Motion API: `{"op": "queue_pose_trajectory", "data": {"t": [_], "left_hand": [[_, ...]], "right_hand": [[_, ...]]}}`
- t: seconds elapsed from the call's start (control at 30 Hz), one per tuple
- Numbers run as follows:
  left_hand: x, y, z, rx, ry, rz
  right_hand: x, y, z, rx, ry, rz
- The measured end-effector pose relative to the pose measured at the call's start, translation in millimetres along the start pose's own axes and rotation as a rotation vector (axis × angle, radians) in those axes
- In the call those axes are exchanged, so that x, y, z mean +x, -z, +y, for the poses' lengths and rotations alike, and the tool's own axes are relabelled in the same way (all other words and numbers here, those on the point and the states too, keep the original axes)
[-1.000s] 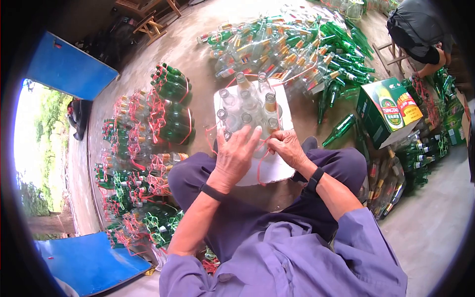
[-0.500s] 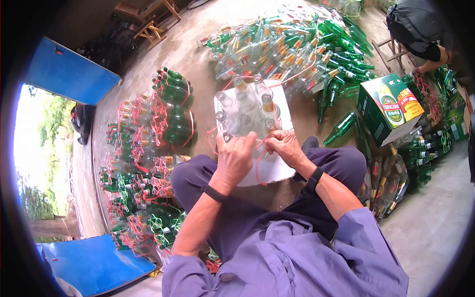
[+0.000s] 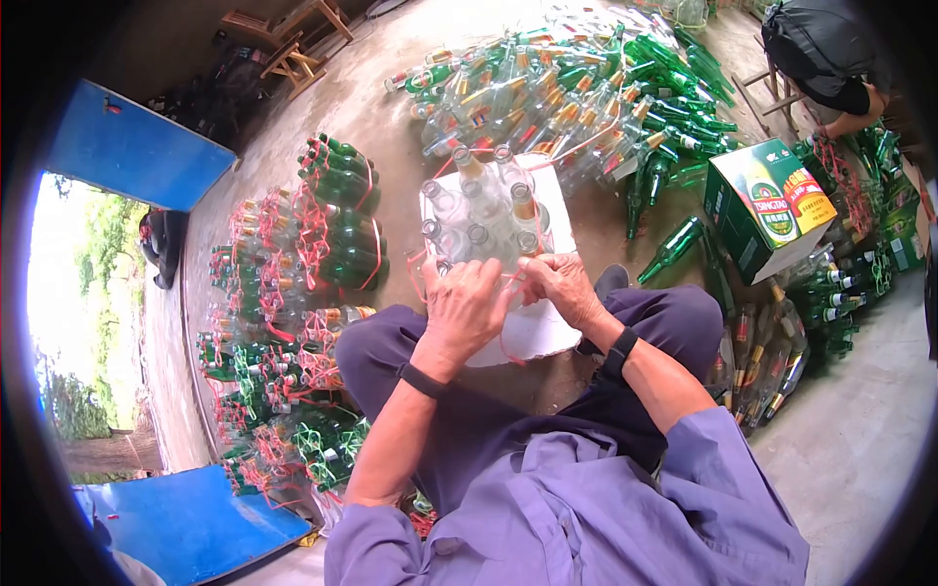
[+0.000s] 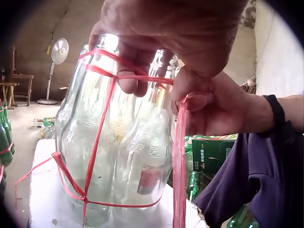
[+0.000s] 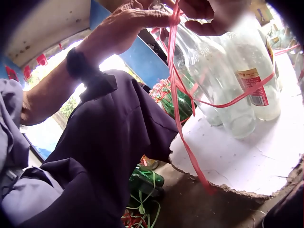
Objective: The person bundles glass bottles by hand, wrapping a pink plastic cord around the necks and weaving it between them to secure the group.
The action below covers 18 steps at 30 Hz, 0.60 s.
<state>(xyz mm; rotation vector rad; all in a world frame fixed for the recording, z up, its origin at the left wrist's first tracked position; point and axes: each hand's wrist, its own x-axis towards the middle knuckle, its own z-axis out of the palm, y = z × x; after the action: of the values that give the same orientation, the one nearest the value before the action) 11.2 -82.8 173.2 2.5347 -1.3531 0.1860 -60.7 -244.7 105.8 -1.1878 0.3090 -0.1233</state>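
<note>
A cluster of clear glass bottles (image 3: pixel 477 207) stands upright on a white board (image 3: pixel 547 337), bound low down and around the necks by red plastic ribbon (image 4: pixel 97 137). At the near-side necks, my left hand (image 3: pixel 461 311) pinches the ribbon, its fingers reaching among the bottle necks in the left wrist view. My right hand (image 3: pixel 567 291) is close beside it, thumb and curled fingers gripping the ribbon. One ribbon end (image 4: pixel 179 166) hangs down from the hands past the bottles. The exact crossing of the ribbon between the fingers is partly hidden.
Loose clear and green bottles (image 3: pixel 586 93) lie heaped beyond the board. Tied bundles (image 3: pixel 337 234) stand at the left. A green Tsingtao carton (image 3: pixel 772 210) sits at the right, near another person (image 3: pixel 831 59) bending over. Blue panels (image 3: pixel 147 137) are at the far left.
My hands have drawn together at the near-side necks; the right thumb now extends towards the left hand. The bottle cluster has shifted slightly left in the head view.
</note>
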Motion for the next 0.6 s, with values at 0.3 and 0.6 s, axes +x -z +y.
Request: {"op": "queue_pose_trajectory", "data": {"t": [0.3,0.6], "left_hand": [[0,0,3,-0.031,0.017,0.029],[1,-2,3,-0.014,0.014,0.031]], "right_hand": [[-12,14,-17,0.11,-0.126,0.033],[-15,19,-19,-0.394,-0.235,-0.001]]}}
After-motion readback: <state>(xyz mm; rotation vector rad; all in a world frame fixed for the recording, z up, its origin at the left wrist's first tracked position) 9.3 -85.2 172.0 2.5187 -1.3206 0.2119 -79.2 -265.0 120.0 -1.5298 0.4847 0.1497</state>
